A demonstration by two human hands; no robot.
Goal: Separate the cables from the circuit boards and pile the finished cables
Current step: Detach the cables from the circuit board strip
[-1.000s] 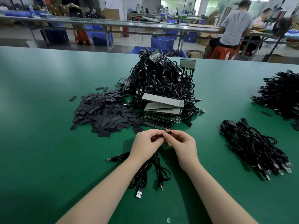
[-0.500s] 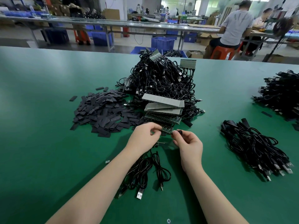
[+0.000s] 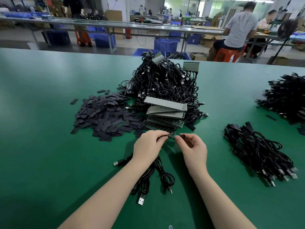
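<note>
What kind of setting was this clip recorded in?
Likely an electronics assembly workshop: a heap of USB cables on a green worktable, stacked circuit boards, and seated workers at a long bench behind.

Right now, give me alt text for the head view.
Two bare hands work over a green table: the left hand grips a black cable end, the right hand pinches a small black piece. Behind them rise stacked green circuit boards and a tangled black cable heap.
</note>
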